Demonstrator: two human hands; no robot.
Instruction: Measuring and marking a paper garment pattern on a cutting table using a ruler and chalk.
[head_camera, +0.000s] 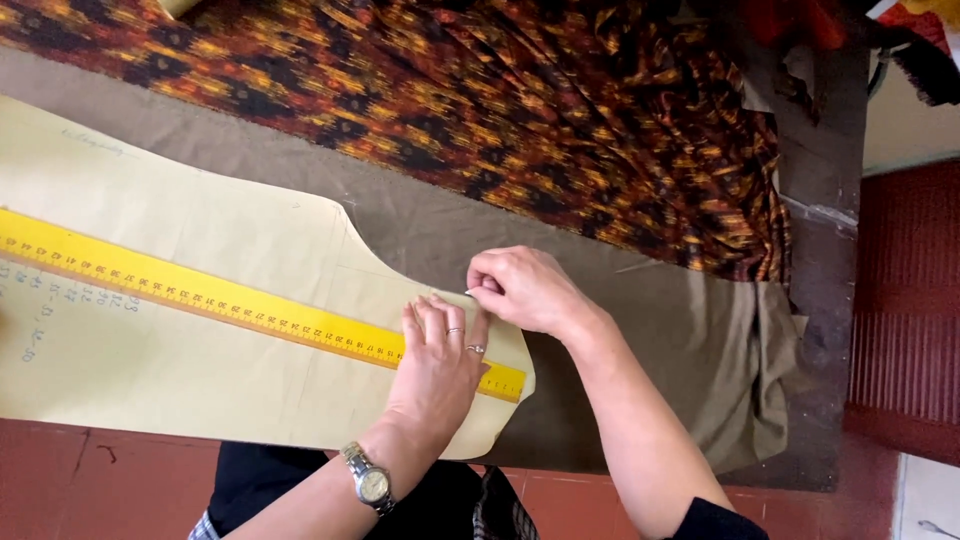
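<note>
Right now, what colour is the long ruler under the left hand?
Yellow long ruler with dark markings, clearest in the head view.

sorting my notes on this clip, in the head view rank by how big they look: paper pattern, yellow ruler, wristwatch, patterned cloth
1. patterned cloth and paper pattern: both run out of frame, too close to rank
2. yellow ruler
3. wristwatch, worn on the left hand

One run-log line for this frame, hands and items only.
left hand: flat on yellow ruler | right hand: pinching small item at paper pattern edge, item unclear | under: olive cloth
</note>
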